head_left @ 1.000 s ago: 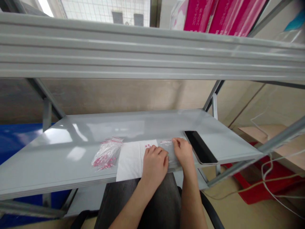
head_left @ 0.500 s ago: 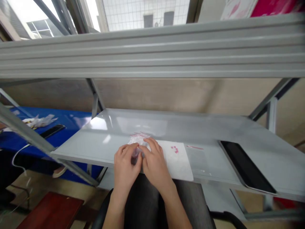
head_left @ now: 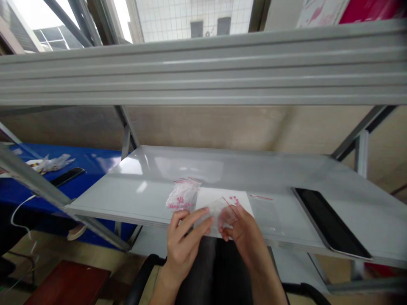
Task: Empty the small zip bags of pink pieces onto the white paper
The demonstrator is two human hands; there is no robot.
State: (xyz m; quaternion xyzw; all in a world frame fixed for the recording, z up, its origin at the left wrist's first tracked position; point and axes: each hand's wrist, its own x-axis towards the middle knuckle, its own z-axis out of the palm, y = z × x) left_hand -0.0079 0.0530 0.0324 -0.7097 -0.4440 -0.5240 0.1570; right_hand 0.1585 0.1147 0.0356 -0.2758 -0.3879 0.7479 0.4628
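Observation:
A small clear zip bag (head_left: 216,209) with a red seal line is held tilted above the front of a white paper sheet (head_left: 205,194). The fingers of my left hand (head_left: 187,237) press on its left end. My right hand (head_left: 246,233) grips its right end near the red line, with fingertips showing through the film. Several small pink pieces (head_left: 234,200) lie on the paper just behind the right hand. To the left of the paper rests a bundle of clear zip bags (head_left: 183,194) with pink markings or pieces at its front.
Right of the paper, another clear zip bag (head_left: 265,212) lies flat on the grey shelf (head_left: 280,173). A dark tablet (head_left: 329,222) sits further right. A grey beam (head_left: 203,72) crosses above. At left are a blue table (head_left: 98,163) and a phone (head_left: 68,176).
Both hands have moved off the bag bundle, toward the right and nearer me. A single clear zip bag is now stretched between them over the paper. The bundle lies uncovered.

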